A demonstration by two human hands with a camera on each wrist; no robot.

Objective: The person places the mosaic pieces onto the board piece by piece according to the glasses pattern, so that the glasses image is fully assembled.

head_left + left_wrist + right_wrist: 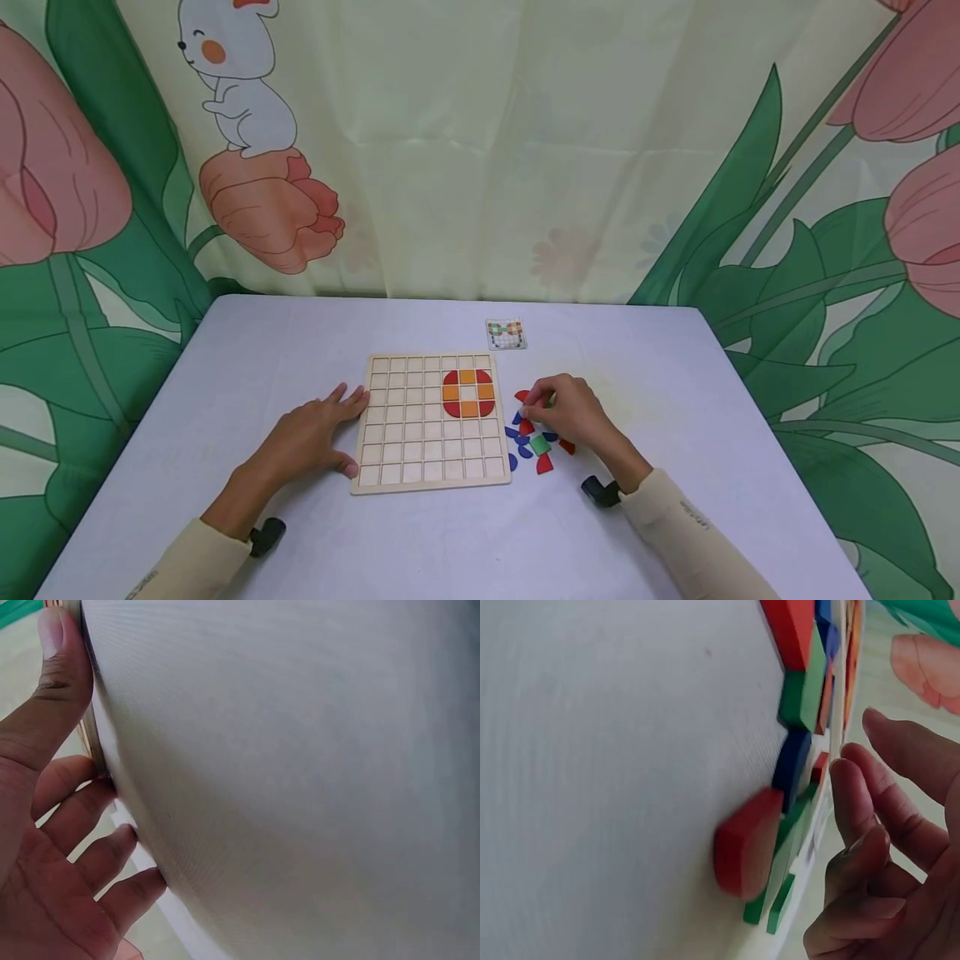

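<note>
A square wooden grid board [412, 433] lies on the table. My left hand [311, 433] is at its left side, thumb and fingers spread and touching the edge. On the board, red rounded corner pieces [452, 409] and orange squares [468, 409] form a ring around one bare cell. My right hand [572, 408] hovers over loose pieces just right of the board, thumb and forefinger close together. In the right wrist view no piece shows between its fingertips. Beneath it are a red quarter-round piece [746, 844], a green block [801, 697] and a dark blue piece [791, 763].
A small printed pattern card [506, 333] lies behind the board's far right corner. More loose blue pieces [524, 452] and a red piece [544, 463] are scattered along the board's right edge. A curtain [450, 167] with printed flowers hangs behind the white table [285, 333].
</note>
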